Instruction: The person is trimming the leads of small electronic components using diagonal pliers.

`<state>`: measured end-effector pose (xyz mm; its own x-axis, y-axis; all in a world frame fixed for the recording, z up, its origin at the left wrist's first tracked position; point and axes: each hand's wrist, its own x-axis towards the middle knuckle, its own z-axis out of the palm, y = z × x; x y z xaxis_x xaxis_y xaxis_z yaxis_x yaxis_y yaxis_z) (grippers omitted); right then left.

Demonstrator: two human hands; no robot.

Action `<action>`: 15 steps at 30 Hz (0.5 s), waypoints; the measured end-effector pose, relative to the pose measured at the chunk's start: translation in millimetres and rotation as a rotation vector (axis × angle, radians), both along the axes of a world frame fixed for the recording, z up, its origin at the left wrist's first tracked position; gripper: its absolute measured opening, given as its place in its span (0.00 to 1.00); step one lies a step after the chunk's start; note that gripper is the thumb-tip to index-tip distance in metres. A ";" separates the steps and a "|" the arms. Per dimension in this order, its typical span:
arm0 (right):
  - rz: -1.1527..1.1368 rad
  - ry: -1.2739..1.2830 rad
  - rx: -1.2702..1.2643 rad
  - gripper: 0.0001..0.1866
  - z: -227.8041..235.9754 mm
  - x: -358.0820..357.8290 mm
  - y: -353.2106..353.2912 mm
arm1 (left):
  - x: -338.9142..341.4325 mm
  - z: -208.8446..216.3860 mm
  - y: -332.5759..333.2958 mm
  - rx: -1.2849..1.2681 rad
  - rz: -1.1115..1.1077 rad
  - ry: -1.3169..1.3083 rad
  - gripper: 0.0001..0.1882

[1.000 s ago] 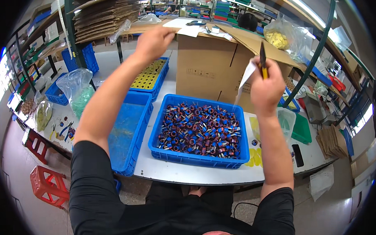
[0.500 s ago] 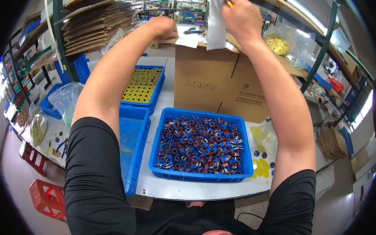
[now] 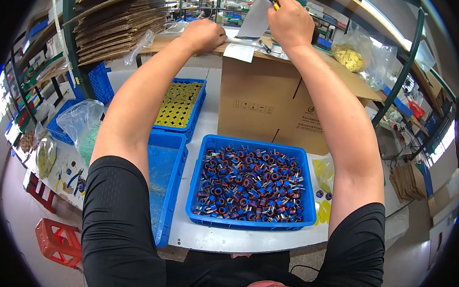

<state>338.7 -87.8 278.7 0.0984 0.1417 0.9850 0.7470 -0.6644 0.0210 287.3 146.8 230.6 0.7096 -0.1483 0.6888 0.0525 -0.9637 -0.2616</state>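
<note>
Both arms reach up to the shelf at the back. In my right hand [image 3: 291, 22] is a slim black-and-yellow tool [image 3: 273, 1], kind unclear; the fingers are closed round it. A white sheet [image 3: 255, 17] hangs tilted beside that hand, its lower end near the shelf; whether the hand grips it too I cannot tell. My left hand [image 3: 205, 36] rests closed at the shelf edge, fingertips near the sheet's lower end, their contents hidden. Another white paper [image 3: 239, 52] hangs over the edge. Below stands a blue crate [image 3: 252, 224] of wire-wound coils.
A large cardboard box [image 3: 258, 92] stands behind the crate. To the left are an unfilled blue crate [image 3: 164, 224] and one with yellow parts [image 3: 175, 105]. Stacked cardboard [image 3: 119, 28] lies back left; a bag of yellow pieces [image 3: 349, 57] sits right. A red stool [image 3: 58, 243] stands on the floor.
The white sheet has swung from hanging upright to a slant toward my left hand. My left hand has moved slightly right. The blue-handled pliers on the shelf are no longer visible.
</note>
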 end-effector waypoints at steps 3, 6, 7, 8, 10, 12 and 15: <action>0.067 -0.229 0.042 0.08 -20.3 5.9 -5.7 | -2.1 -0.1 -2.9 -0.042 0.006 0.021 0.16; 0.181 -0.321 -0.043 0.08 -49.7 -10.6 -19.3 | -3.3 -1.8 0.0 -0.059 -0.001 -0.015 0.16; 0.270 -0.354 -0.101 0.09 -62.2 -20.3 -24.9 | -3.8 -2.4 0.7 -0.065 -0.004 -0.028 0.17; 0.253 -0.364 -0.161 0.08 -76.1 -31.4 -30.7 | -4.5 -2.2 1.4 -0.063 -0.005 -0.035 0.17; 0.223 -0.386 -0.221 0.08 -98.3 -43.5 -35.3 | -1.8 -3.6 2.6 -0.059 -0.019 -0.039 0.17; 0.194 -0.509 -0.250 0.06 -114.7 -44.1 -30.8 | 1.2 -4.2 4.1 -0.052 -0.032 -0.045 0.17; 0.162 -0.482 -0.244 0.06 -129.4 -44.0 -29.2 | 1.4 -6.7 2.6 -0.079 -0.052 -0.044 0.17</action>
<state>294.7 -117.0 149.3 -0.3967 0.3473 0.8497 0.7066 -0.4753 0.5242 288.7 149.4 223.9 0.6711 -0.1277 0.7303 0.0118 -0.9831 -0.1827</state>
